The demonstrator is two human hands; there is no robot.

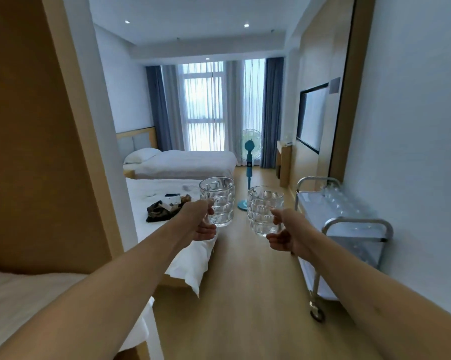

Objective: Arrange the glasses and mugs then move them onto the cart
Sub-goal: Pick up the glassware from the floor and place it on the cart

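Fingers of my left hand point(202, 220) curl round the handle of a dimpled glass mug point(217, 200), held upright in the air past the near bed point(162, 193) (dark clutter lies on its sheet). My right hand point(284, 233) grips a second glass mug point(263, 210) likewise, just left of the steel cart point(357, 224), whose top shelf carries a row of glasses point(336, 197) by the right wall.

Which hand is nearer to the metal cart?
Right. The right hand, holding a glass mug, is beside the cart; the left hand is farther, near the bed.
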